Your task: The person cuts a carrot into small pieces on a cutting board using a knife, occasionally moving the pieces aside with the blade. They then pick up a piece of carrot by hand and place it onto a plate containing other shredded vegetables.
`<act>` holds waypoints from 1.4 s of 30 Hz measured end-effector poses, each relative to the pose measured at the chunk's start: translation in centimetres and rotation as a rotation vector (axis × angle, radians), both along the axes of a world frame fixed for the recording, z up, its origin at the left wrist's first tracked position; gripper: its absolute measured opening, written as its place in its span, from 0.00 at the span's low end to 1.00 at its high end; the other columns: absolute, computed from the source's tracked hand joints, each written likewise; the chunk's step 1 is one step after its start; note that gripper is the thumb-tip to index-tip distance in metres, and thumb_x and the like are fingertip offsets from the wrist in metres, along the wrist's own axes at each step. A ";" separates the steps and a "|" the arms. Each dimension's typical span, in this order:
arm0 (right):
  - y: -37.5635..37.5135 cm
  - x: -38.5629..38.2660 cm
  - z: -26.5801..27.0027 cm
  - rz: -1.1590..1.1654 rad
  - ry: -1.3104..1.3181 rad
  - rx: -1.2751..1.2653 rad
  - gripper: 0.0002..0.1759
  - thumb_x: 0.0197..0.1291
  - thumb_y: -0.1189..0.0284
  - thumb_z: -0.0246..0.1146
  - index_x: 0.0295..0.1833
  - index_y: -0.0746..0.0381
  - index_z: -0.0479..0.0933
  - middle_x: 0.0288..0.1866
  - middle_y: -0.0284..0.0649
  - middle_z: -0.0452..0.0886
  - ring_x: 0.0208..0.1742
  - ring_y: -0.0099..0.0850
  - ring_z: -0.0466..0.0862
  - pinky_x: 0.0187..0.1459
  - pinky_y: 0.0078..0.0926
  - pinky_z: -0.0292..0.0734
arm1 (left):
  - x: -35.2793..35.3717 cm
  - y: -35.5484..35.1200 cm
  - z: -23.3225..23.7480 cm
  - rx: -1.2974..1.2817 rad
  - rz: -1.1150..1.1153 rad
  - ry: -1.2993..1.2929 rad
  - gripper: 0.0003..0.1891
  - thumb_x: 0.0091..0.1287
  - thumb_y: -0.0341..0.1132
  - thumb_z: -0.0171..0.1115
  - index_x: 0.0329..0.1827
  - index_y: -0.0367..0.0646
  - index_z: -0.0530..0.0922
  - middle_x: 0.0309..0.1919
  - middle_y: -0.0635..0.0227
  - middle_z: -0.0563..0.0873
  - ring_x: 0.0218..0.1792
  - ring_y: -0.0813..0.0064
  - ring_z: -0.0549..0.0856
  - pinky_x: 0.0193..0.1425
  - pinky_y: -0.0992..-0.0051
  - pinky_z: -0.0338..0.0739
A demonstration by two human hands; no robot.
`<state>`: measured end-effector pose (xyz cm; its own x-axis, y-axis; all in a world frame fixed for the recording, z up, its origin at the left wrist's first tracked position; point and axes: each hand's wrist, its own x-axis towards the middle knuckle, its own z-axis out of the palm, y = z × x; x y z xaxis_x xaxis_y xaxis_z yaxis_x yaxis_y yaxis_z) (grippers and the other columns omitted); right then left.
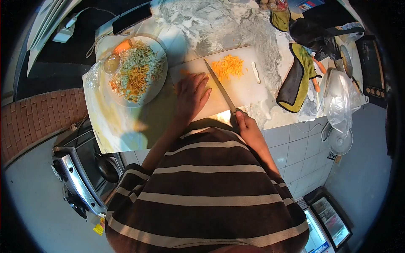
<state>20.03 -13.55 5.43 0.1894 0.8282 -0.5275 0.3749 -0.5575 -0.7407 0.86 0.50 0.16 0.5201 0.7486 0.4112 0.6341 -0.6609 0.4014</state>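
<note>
My left hand [193, 93] rests on the left part of a white cutting board [249, 90]. Its fingers press down over orange carrot pieces [184, 72], which are mostly hidden, with a bit showing by the fingertips. In my right hand [247, 125] is the dark handle of a kitchen knife [220, 85]. The blade lies slanted across the board, its tip pointing away from me, just right of my left hand. Beyond the blade sits a small heap of chopped carrot [228, 67]. A thin white strip [256, 72] lies near the board's right side.
Left of the board, a white plate [158, 90] bears shredded vegetables [141, 63], a carrot chunk [123, 46] and a bagged round item [112, 64]. A phone [132, 20] lies behind. To the right are a green-black cloth [294, 80] and plastic bags [338, 95]. A stove [78, 181] stands lower left.
</note>
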 end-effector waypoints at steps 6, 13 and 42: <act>0.2 0.1 -0.1 0.024 -0.007 -0.011 0.33 0.79 0.50 0.44 0.56 0.73 0.76 0.38 0.62 0.83 0.42 0.56 0.81 0.49 0.41 0.74 | 0.0 0.1 -0.1 -0.012 0.011 0.015 0.23 0.60 0.38 0.73 0.59 0.47 0.81 0.59 0.70 0.80 0.62 0.66 0.76 0.67 0.61 0.66; 0.2 0.0 -0.6 0.019 0.017 -0.013 0.31 0.80 0.51 0.44 0.54 0.71 0.76 0.35 0.60 0.82 0.39 0.55 0.80 0.47 0.42 0.74 | 0.2 0.2 0.6 -0.014 -0.018 0.038 0.26 0.61 0.38 0.72 0.64 0.51 0.79 0.60 0.70 0.79 0.62 0.66 0.77 0.67 0.61 0.65; 0.1 -0.2 -0.7 0.037 0.017 -0.006 0.32 0.79 0.49 0.43 0.51 0.70 0.76 0.32 0.57 0.81 0.37 0.53 0.79 0.47 0.42 0.74 | -0.1 0.2 -0.2 -0.035 -0.002 -0.031 0.23 0.58 0.38 0.73 0.57 0.45 0.80 0.56 0.70 0.80 0.58 0.63 0.77 0.65 0.60 0.67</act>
